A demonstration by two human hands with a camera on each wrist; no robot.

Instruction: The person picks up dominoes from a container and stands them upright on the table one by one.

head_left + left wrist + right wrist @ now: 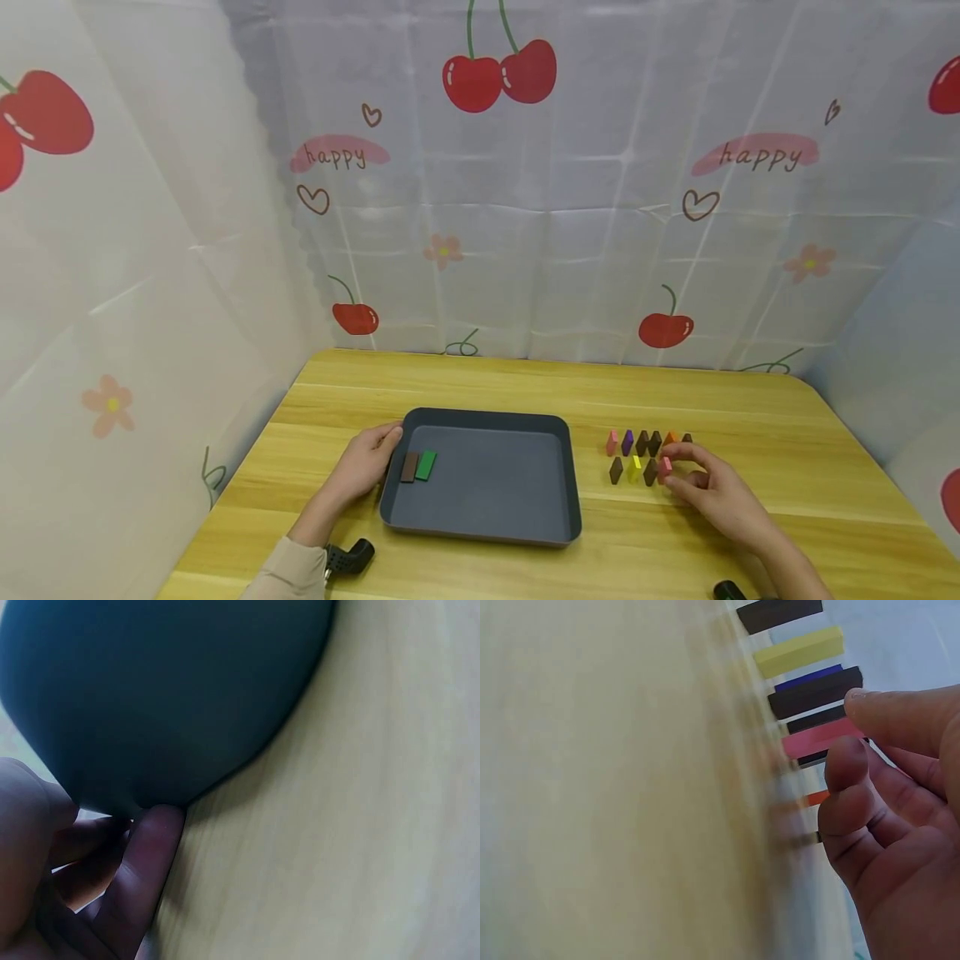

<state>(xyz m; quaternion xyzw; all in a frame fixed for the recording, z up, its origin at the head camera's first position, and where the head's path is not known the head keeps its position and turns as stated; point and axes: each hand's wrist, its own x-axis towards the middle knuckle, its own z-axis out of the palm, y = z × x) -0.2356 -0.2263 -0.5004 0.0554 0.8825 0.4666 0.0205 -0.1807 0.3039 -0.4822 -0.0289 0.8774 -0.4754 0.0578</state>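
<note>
My left hand grips the left wall of a dark grey rectangular tray, thumb at the rim. In the left wrist view, the fingers meet the tray's edge. Inside the tray, a brown domino and a green domino lie flat near the left side. To the right, my right hand has its thumb and fingers about an upright pink domino at the end of the front row. In the right wrist view, this pink domino sits between thumb and fingertips, seemingly pinched.
Beside it stand a dark domino, a yellow domino and another dark domino. A back row holds a pink domino, a purple domino, an orange domino and several dark ones. Printed sheets surround the wooden table.
</note>
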